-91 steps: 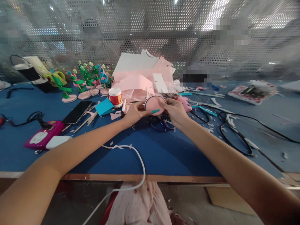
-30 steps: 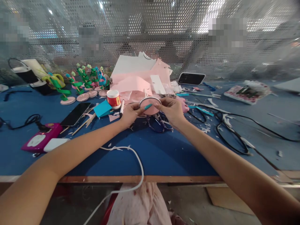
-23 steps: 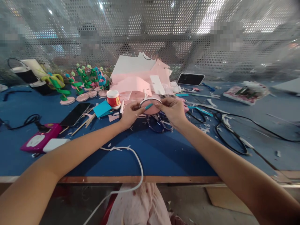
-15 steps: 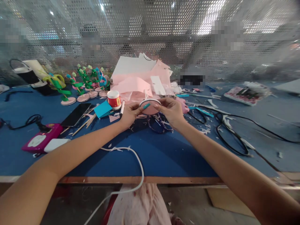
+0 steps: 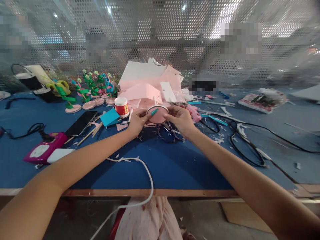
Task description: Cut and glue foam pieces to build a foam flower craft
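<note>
Both my hands hold a round pink foam disc (image 5: 158, 115) with a pale rim, just above the blue table (image 5: 175, 163). My left hand (image 5: 137, 122) pinches its left edge, fingers closed, and a small teal strip (image 5: 154, 111) sticks out at my fingertips. My right hand (image 5: 180, 119) grips the disc's right edge with bent fingers. Dark-handled scissors (image 5: 168, 133) lie on the table right under my hands.
Behind the disc are pink and white paper sheets (image 5: 150, 83), a red glue jar (image 5: 121, 106) and a marker (image 5: 129, 116). Green and blue craft figures on pink discs (image 5: 86, 91) stand left, with a phone (image 5: 80, 122), a magenta device (image 5: 45, 150) and cables (image 5: 247, 146). A perforated screen backs the table.
The pink disc has tilted and shifted slightly left between my hands, and the teal strip has moved from the disc's face to its left rim. My hands stay in the same place.
</note>
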`<state>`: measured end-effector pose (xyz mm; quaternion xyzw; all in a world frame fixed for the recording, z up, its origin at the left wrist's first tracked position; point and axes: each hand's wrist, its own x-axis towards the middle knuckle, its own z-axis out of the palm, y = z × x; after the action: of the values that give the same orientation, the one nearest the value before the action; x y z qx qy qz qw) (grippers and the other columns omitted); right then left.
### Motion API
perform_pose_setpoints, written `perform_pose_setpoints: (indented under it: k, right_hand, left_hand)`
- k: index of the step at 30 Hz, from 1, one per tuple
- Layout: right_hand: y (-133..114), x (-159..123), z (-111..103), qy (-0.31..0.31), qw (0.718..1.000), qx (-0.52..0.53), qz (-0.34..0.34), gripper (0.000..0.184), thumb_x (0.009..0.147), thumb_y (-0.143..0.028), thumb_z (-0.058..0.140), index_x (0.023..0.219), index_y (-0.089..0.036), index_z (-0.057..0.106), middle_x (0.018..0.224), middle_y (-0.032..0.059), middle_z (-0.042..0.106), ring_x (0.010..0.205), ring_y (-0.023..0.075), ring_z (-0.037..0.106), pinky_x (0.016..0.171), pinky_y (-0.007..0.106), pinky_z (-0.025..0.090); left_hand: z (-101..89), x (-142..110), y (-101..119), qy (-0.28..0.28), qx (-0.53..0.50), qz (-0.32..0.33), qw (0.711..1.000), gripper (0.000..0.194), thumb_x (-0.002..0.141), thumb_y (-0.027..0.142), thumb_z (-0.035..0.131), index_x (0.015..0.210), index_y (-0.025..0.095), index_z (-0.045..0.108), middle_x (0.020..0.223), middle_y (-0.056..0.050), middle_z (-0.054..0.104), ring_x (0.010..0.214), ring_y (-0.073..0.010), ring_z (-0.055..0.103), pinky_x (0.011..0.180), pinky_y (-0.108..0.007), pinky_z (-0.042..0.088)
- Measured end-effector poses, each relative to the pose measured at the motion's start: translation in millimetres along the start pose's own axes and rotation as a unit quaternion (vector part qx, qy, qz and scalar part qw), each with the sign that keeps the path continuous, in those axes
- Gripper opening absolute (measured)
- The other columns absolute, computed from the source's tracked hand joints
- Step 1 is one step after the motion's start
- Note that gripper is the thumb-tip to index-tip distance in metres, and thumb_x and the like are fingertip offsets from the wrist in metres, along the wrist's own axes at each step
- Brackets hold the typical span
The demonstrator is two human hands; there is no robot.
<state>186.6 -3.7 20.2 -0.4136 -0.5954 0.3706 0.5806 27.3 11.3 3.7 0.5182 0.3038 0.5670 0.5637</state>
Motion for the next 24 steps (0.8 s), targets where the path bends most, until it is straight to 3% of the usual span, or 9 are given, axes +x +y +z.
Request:
perform_pose_setpoints:
  k: [4,9,12,16,21,24]
  right_hand:
    - [-1.9,-0.4,-1.1,0.035,0.997,-0.063,-0.005,0.031,0.050,-0.044,0.076,0.057,-0.018,0.062,0.055,-0.0005,0.058,0.051,0.0101,0.048,0.050,0.026,0.038]
    - [-3.8,0.4,-4.0,0.058,0.994,-0.084,-0.029,0.029,0.053,-0.042,0.075,0.057,-0.017,0.062,0.055,0.0007,0.059,0.053,0.0114,0.049,0.049,0.026,0.039]
    - [-1.5,1.5,-3.9,0.034,0.996,-0.067,-0.037,0.029,0.055,-0.043,0.075,0.062,-0.017,0.063,0.059,0.0006,0.060,0.055,0.0109,0.051,0.052,0.026,0.042]
    - [0.1,1.8,-1.9,0.005,0.998,-0.055,-0.014,0.037,0.045,-0.043,0.080,0.065,-0.017,0.063,0.064,0.0008,0.063,0.058,0.0125,0.054,0.057,0.028,0.046]
    - [-0.3,1.5,-3.4,0.012,0.996,-0.090,0.008,0.037,0.043,-0.045,0.081,0.056,-0.017,0.061,0.054,0.0002,0.059,0.052,0.0128,0.052,0.051,0.028,0.045]
    - [0.6,2.1,-4.8,0.001,0.994,-0.105,-0.005,0.037,0.046,-0.048,0.078,0.052,-0.017,0.058,0.051,-0.0004,0.056,0.049,0.0116,0.049,0.049,0.028,0.042]
  left_hand:
    - [0.8,0.5,0.1,0.003,0.020,0.006,1.000,0.044,0.048,0.045,0.078,0.077,0.014,0.069,0.074,-0.002,0.069,0.066,-0.0122,0.061,0.062,-0.025,0.051]
    - [2.3,-0.6,2.7,0.013,0.016,0.006,1.000,0.043,0.050,0.045,0.078,0.079,0.014,0.069,0.074,-0.002,0.069,0.067,-0.0122,0.061,0.064,-0.025,0.051]
    - [0.9,-0.1,2.2,0.022,-0.002,-0.011,1.000,0.043,0.048,0.045,0.079,0.074,0.013,0.067,0.067,0.000,0.066,0.061,-0.0106,0.059,0.061,-0.026,0.052]
    - [-0.5,0.6,2.1,0.038,-0.022,-0.015,0.999,0.045,0.046,0.048,0.079,0.069,0.013,0.061,0.061,0.004,0.060,0.057,-0.0091,0.057,0.058,-0.025,0.052]
    - [1.7,-1.8,5.2,-0.019,-0.019,-0.009,1.000,0.052,0.050,0.043,0.079,0.091,0.016,0.062,0.081,0.000,0.067,0.071,-0.0123,0.061,0.062,-0.025,0.051]
    - [1.1,-0.7,2.9,-0.014,0.003,0.020,1.000,0.052,0.052,0.040,0.079,0.096,0.016,0.063,0.092,-0.004,0.069,0.082,-0.0152,0.062,0.071,-0.027,0.051]
